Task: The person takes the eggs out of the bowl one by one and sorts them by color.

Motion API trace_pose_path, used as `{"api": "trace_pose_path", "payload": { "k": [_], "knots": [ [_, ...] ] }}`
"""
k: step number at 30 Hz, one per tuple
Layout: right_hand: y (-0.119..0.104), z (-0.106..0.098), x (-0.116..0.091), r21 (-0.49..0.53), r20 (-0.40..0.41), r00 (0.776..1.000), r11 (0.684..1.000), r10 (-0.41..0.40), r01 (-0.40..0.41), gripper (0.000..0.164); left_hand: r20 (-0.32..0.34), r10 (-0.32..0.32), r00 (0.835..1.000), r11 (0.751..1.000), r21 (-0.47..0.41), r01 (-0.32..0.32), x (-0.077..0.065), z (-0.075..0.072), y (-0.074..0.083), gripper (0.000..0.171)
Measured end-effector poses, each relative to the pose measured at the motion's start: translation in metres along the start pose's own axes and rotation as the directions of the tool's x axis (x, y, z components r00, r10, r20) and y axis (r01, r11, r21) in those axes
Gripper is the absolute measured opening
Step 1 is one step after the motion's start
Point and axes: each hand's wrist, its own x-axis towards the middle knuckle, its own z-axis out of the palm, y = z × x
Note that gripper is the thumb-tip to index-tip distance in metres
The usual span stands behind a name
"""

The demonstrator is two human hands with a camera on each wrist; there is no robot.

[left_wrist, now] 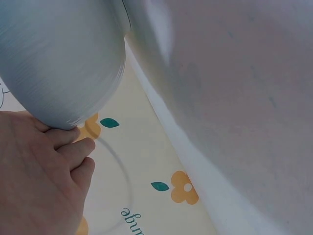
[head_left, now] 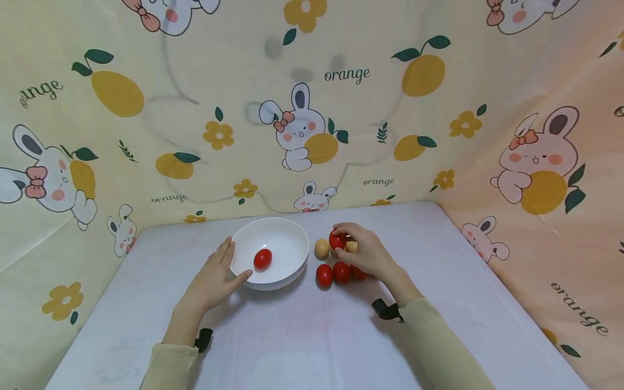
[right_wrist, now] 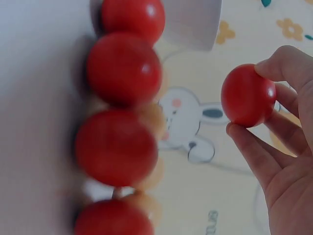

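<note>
My right hand (head_left: 369, 253) pinches a small red tomato (right_wrist: 247, 95) between thumb and fingertips, above a row of several more red tomatoes (head_left: 342, 272). Behind that row, pale yellow-tan round pieces (head_left: 322, 248) like small potatoes sit partly hidden by the hand. To the left stands a white bowl (head_left: 287, 273) with one red tomato (head_left: 262, 259) inside. My left hand (head_left: 207, 287) rests against the bowl's left side, fingers extended and thumb spread along the near rim. In the left wrist view, its fingertips meet the bowl's outer wall (left_wrist: 63, 63).
The white-covered table (head_left: 292, 346) reaches back to a cloth backdrop (head_left: 219, 70) printed with rabbits and oranges, which also rises at both sides. A black wrist strap piece (head_left: 386, 310) shows at the right wrist and another (head_left: 203, 340) at the left.
</note>
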Motion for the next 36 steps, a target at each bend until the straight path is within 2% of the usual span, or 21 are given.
{"api": "trace_pose_path", "payload": {
  "k": [15,36],
  "knots": [
    [0.026,-0.028,-0.036,-0.029,-0.018,0.999,0.999,0.027,-0.028,0.036,-0.001,-0.002,1.000,1.000,-0.001,0.002,-0.002,0.000,0.001,0.098],
    [0.061,-0.056,-0.069,-0.149,-0.029,0.997,0.986,0.068,-0.071,0.037,-0.005,0.010,1.000,1.000,0.001,-0.010,-0.001,0.001,-0.003,0.102]
  ]
}}
